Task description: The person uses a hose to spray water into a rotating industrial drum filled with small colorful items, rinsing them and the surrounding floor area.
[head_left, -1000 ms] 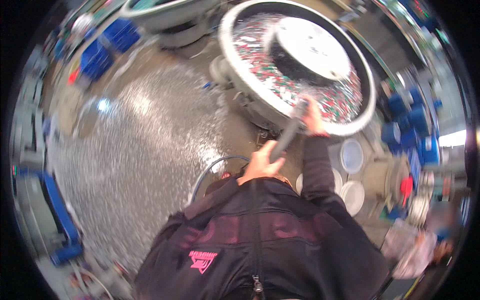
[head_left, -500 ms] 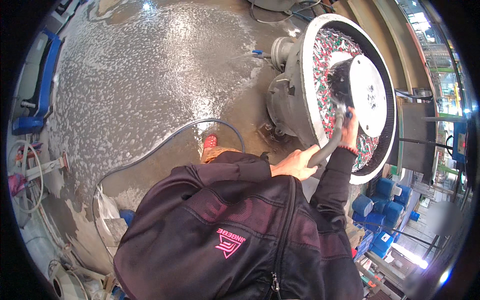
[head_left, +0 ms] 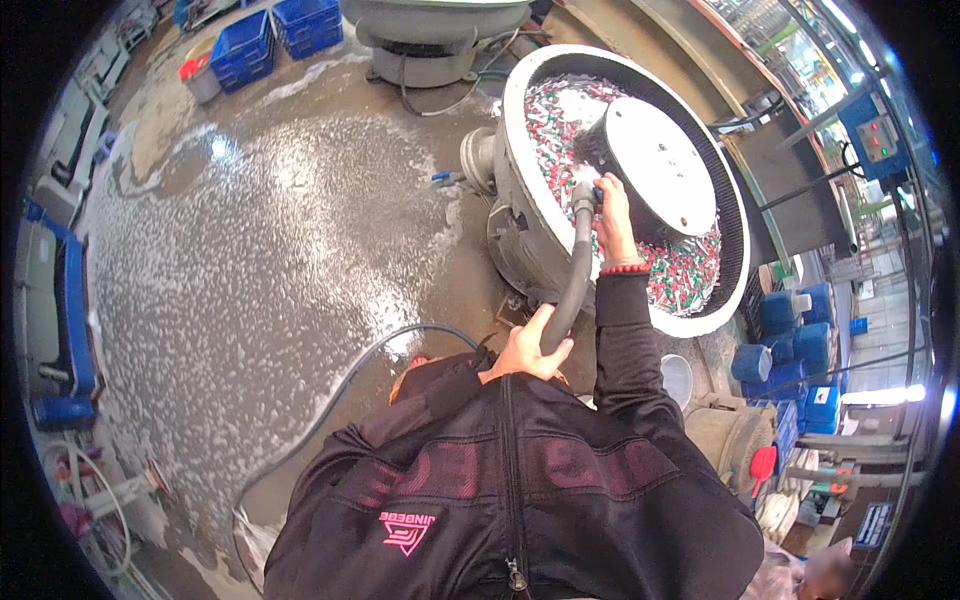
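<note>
My left hand (head_left: 530, 348) is closed around a thick grey hose (head_left: 572, 290), low in front of my jacket. Farther along, my right hand (head_left: 617, 222) grips the hose's nozzle (head_left: 583, 197), beside a small blue lever. Whitish spray leaves the nozzle inside a big round tub (head_left: 517, 115) with a pale rim and dark ribbed inner wall. Small red, green and white pieces (head_left: 683, 272) fill the tub's ring-shaped trough. In its middle rises a dark hub topped by a white disc (head_left: 660, 165). My right forearm reaches over the near rim.
Wet, foamy floor (head_left: 270, 260) spreads to the left, crossed by a thin dark hose (head_left: 345, 385). Blue crates (head_left: 243, 55) and a bucket (head_left: 200, 82) stand at the far left. Another round machine (head_left: 430, 50) is behind. Blue jugs (head_left: 815, 345) stack at right; a person (head_left: 800, 578) appears lower right.
The view has swung, so the tub sits farther left and more of the far floor shows. Both hands keep hold of the hose, and the nozzle still sprays into the tub.
</note>
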{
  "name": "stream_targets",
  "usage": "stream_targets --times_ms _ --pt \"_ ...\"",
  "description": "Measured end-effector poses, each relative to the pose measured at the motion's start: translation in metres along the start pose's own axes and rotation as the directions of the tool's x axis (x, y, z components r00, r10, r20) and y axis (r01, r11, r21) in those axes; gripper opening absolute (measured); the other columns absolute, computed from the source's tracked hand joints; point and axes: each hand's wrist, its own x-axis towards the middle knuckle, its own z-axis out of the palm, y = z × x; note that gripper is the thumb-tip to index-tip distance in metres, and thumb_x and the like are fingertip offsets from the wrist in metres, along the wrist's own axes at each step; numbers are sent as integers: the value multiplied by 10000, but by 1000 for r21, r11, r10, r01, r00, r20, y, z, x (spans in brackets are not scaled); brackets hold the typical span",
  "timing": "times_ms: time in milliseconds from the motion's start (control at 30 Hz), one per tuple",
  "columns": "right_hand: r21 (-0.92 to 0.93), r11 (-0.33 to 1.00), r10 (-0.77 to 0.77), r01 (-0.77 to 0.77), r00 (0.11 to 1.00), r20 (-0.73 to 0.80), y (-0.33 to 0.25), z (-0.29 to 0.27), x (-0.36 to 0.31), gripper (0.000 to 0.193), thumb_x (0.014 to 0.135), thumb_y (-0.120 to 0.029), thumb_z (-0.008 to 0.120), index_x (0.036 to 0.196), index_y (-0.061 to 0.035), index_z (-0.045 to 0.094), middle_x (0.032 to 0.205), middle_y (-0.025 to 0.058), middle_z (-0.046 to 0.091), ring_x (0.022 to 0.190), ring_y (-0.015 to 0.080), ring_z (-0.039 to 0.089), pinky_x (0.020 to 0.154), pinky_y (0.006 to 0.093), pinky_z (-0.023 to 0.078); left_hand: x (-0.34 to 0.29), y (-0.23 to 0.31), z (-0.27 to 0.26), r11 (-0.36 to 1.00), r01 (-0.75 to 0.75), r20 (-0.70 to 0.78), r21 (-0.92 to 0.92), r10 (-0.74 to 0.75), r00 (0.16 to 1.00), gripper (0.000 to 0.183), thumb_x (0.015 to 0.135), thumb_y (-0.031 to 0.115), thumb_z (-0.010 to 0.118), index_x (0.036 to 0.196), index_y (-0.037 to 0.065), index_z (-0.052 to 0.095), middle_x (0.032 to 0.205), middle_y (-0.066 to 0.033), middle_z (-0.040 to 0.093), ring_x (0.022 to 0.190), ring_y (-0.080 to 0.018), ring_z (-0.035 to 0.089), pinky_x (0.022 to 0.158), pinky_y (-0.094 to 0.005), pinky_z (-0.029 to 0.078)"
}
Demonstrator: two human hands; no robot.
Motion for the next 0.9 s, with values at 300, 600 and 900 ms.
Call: stream_targets --times_ms 300,600,900 --pt "-516 734 -371 441 897 240 28 -43 24 389 901 -371 386 1104 -91 564 1249 78 420 1122 259 425 928 394 369 12 -19 -2 989 76 -23 -130 -79 997 194 745 46 621 899 52 503 699 6 533 656 -59 510 609 -213 415" --pt "-438 470 -257 766 593 763 -29 -91 25 380 779 -306 621 1069 -62 599 1084 155 571 1020 271 540 847 339 432 22 -19 6 889 205 5 -409 -223 975 232 742 -48 598 862 76 443 627 24 432 399 -28 359 347 -196 279" --pt "-867 -30 -479 498 754 449 2 -58 30 446 776 -501 517 714 -81 653 735 108 612 730 240 596 724 393 364 24 -26 4 970 143 -49 -196 -156 987 256 722 -36 621 853 81 436 589 15 451 425 -43 400 382 -193 314"
